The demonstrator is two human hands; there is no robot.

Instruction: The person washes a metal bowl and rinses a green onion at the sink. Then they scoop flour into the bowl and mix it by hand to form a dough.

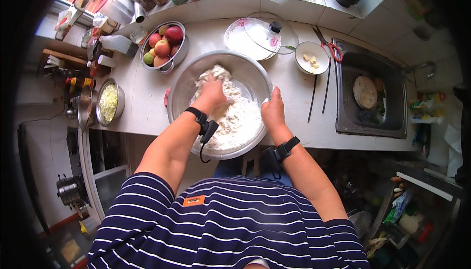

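A large metal bowl (176, 96) sits at the counter's front edge, its near side jutting over it. Inside lies a lumpy, shaggy flour dough (220, 71) toward the far left, with loose white flour (239, 129) on the near right. My left hand (212, 90) reaches into the bowl and grips the dough, its fingertips partly buried and hidden. On the bowl's right rim is my right hand (273, 109), thumb up along the edge and the other fingers mostly hidden. Both wrists wear black straps with small devices.
Behind the bowl stand a pot of fruit (186, 48), a floral plate (235, 35) under a glass lid (290, 30), and a bowl with garlic cloves (301, 68). Chopsticks (312, 96), scissors (323, 41) and a sink (340, 96) are right; a bowl of chopped vegetable (109, 101) is left.
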